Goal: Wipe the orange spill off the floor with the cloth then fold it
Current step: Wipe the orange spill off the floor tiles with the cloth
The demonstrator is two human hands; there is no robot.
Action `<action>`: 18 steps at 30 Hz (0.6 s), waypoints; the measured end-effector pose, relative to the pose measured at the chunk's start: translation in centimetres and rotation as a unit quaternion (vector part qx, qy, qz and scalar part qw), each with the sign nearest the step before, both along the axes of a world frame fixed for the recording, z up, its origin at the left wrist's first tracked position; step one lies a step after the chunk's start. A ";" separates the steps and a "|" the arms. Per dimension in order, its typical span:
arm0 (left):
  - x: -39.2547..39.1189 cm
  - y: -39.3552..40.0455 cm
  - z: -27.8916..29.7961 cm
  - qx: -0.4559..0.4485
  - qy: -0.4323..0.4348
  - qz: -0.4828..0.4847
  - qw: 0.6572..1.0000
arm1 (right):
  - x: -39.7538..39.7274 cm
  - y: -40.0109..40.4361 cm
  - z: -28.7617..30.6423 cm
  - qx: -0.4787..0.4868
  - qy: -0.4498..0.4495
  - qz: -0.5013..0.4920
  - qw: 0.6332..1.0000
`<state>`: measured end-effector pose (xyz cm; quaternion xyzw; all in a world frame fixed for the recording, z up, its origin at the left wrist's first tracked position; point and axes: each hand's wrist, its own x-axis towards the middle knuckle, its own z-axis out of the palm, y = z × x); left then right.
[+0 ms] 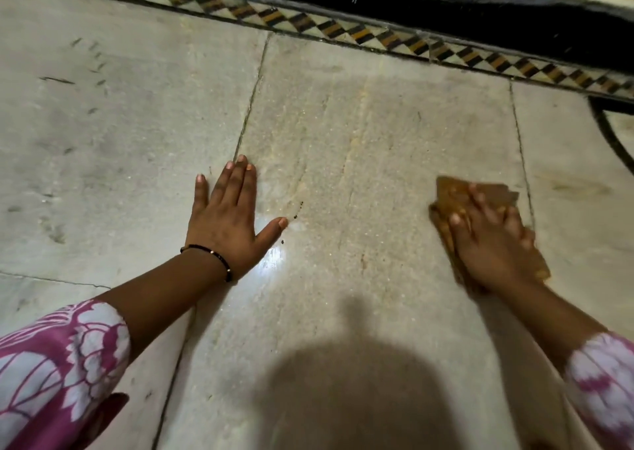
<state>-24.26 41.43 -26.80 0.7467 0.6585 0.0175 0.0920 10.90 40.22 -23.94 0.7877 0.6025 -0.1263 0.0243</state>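
Left hand [228, 223] flat on floor [377, 134], fingers spread, holding nothing. Right hand [494, 243] presses cloth [446, 192] flat, fingers splayed, blurred. No clear orange spill; dark specks [297, 211] near left thumb. Risk: cloth is bunched, so it may smear residue or skip the specks.

Floor [394, 134]: we note pale stone slabs, polished and smooth, faintly veined, with thin dark joints; a bright glossy patch [272, 259] throws back the light.

Border strip [343, 29]: we record inlaid stone in black, ochre and cream, flat and smooth.

Cloth [449, 192]: we list soft woven fabric, matt, brownish orange, crumpled; the picture blurs its weave.

Sleeve [58, 364]: we enter thin printed fabric, pink and white, matt.

Bracelet [219, 261]: we list small dark beads with a slight shine; we cannot tell the material.
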 end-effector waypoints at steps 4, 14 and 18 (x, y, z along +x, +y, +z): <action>1.6 -0.5 1.1 0.001 -0.028 -0.032 0.999 | -4.5 5.2 0.0 -0.001 0.035 -0.007 0.999; 4.9 1.1 0.7 -0.008 0.007 -0.238 0.971 | 4.0 -8.8 0.6 -0.013 -0.015 0.134 0.991; 4.8 1.1 0.2 -0.011 0.018 -0.231 0.973 | 8.6 -1.7 0.3 0.012 -0.018 -0.064 0.998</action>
